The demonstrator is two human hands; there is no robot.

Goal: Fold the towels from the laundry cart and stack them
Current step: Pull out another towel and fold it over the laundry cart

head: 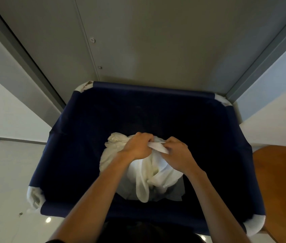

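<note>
Crumpled white cotton towel bunched in deep navy fabric laundry cart, right under both hands. Left hand and right hand both pinching hem strip between them. Looks soft, floppy, light; grab 2 corners, shake out.

A service area of a hotel or similar commercial building is suggested, though the exact kind cannot be settled. A large laundry cart, lined in navy cloth with white padded corners, is parked against a tall grey metal panel (a lift door or service cupboard, by the look of it), which is set in a grey frame. White towels are heaped inside the cart. A pale, glossy floor with a bright light spot mirrored in it is seen at the left. A round wooden desk is placed just beside the cart.
</note>
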